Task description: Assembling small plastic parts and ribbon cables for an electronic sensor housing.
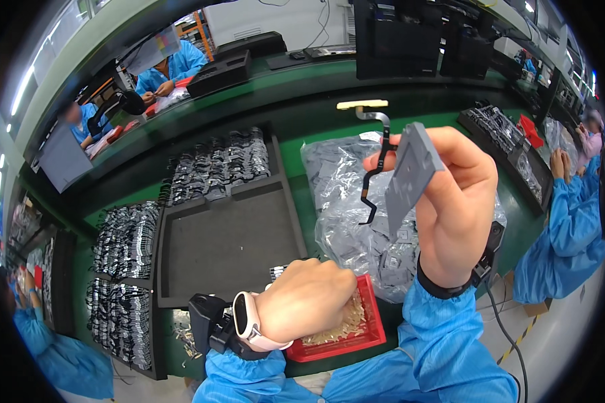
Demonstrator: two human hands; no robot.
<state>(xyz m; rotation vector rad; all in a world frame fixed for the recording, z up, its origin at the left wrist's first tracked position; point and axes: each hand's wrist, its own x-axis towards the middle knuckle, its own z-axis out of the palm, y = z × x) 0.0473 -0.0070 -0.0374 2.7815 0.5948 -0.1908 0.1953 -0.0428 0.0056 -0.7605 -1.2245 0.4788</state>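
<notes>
Raised at the right of the middle, my right hand (460,195) is closed on a flat grey plastic plate (413,168). Beside the plate hangs a thin black flex cable (381,163) with a pale yellow strip at its top end, also at my right fingertips. My left hand (309,295) reaches down into a red tray (336,352) of small yellowish pieces (349,326). Its back faces up, and its fingers are hidden below. Under my right hand lies a clear plastic bag (346,218) full of grey plates.
A black foam tray (228,242) lies left of the bag. Rows of flex cables (215,164) fill its far end, with more cables (121,242) in a tray further left. Black monitors (396,43) stand beyond. Blue-sleeved people (565,215) sit on both sides.
</notes>
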